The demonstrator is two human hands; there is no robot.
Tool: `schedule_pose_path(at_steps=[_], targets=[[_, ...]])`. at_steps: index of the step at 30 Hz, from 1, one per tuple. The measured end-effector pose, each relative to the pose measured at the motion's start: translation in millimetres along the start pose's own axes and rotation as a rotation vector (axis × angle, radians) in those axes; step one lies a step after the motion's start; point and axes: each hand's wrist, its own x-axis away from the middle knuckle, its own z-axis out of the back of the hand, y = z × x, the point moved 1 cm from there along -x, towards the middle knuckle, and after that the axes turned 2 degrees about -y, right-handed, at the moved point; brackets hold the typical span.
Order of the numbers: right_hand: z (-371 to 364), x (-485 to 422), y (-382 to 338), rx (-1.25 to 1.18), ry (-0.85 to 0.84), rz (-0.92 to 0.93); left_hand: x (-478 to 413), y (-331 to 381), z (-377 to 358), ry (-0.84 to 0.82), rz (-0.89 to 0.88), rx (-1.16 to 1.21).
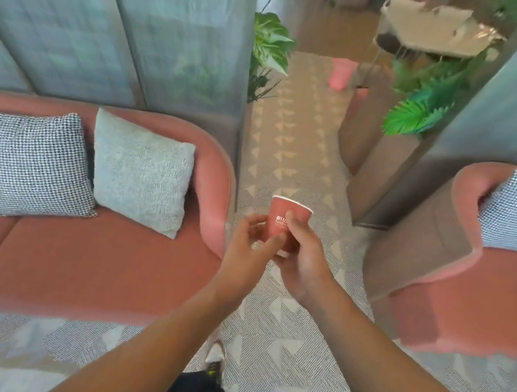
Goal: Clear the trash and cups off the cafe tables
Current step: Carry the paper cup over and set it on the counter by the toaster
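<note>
A red paper cup (283, 217) with a white rim and white lettering is held upright in front of me, above the patterned carpet. My right hand (302, 263) wraps around its lower half from the right, thumb across the front. My left hand (247, 248) touches the cup's left side and base with its fingertips. The cup's bottom is hidden behind my fingers, and I cannot see inside it.
A pink sofa (93, 262) with cushions stands at the left, a second pink sofa (463, 288) at the right. A carpeted aisle (289, 154) runs ahead between them. Plants (424, 98), a pink bin-like object (341, 74) and a far table (430, 35) lie beyond.
</note>
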Motion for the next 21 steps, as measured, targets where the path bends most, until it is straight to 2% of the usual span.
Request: schedule_pose_path(at_steps=[8,16,21], targets=[[7,-92,-62,-0.041,0.143,0.105,-120,35,-10,-0.079,-0.025,-0.117],[42,-164,-110,0.08,0.223,0.196,-213,43,-73,-0.183,-0.014,-0.157],[80,-229,-155,0.18,0.283,0.256,-282,44,-129,-0.191,0.017,-0.155]])
